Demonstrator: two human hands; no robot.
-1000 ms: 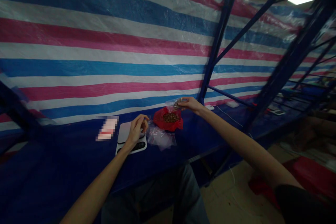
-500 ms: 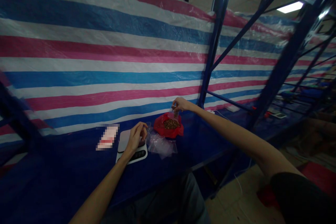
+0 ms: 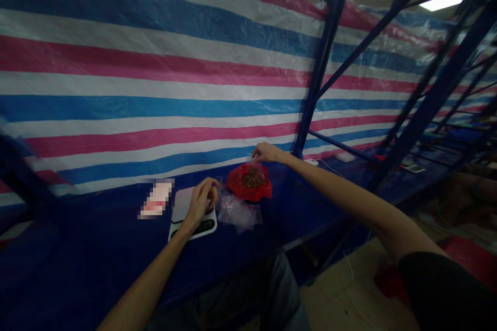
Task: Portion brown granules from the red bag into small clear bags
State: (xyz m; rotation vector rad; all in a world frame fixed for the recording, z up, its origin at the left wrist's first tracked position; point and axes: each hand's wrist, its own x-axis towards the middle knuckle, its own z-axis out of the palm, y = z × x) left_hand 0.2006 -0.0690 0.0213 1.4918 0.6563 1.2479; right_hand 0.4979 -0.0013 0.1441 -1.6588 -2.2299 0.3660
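My right hand [image 3: 266, 152] is raised over a red plastic bag [image 3: 265, 195], fingertips pinched on what looks like a small clear plastic bag [image 3: 251, 160]. Many small brown pieces [image 3: 254, 179] lie inside the opened red bag. My left hand [image 3: 202, 197] hovers over or rests on the right part of a white digital scale [image 3: 182, 206], fingers curled; what they hold, if anything, is hidden. Between the scale and the red bag, several clear plastic bags [image 3: 238, 213] lie in a loose, overlapping pile.
The blue tabletop [image 3: 229, 258] has a blurred-out pink and white item [image 3: 157, 199] left of the scale. A striped plastic sheet [image 3: 155, 108] hangs behind. A blue metal post [image 3: 316, 77] stands at the back right, with a white object and cable [image 3: 312, 162] near its foot.
The camera view has shifted slightly. My right hand has moved a little, still pinching above the red bag. My left hand stays at the scale, fingers curled.
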